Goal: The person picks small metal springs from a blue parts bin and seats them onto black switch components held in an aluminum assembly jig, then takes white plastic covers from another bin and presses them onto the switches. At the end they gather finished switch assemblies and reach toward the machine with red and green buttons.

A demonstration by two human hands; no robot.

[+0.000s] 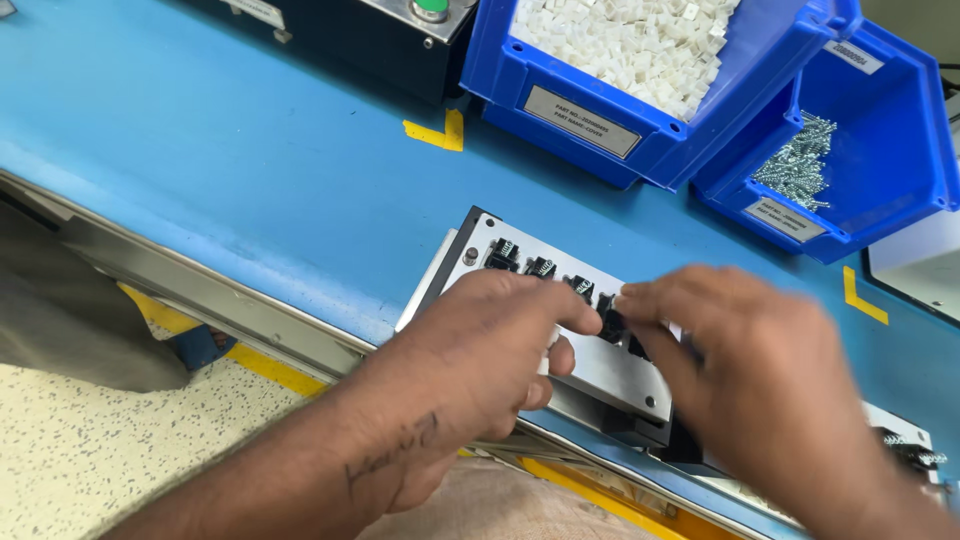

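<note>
Near the bench (250, 170) front edge: metal fixture plate (600, 365) with a row of small black parts (540, 267) seated along its far side, three plainly visible at the left. Left hand (480, 345) resting on the plate, fingers curled, pinching at the next black part. Right hand (760, 390) blurred, fingertips meeting there too (grip unclear). Far right: blue bin of white pieces (640, 45), blue bin of springs (800, 160). Plate's right part hidden, so remaining slots unknown.
</note>
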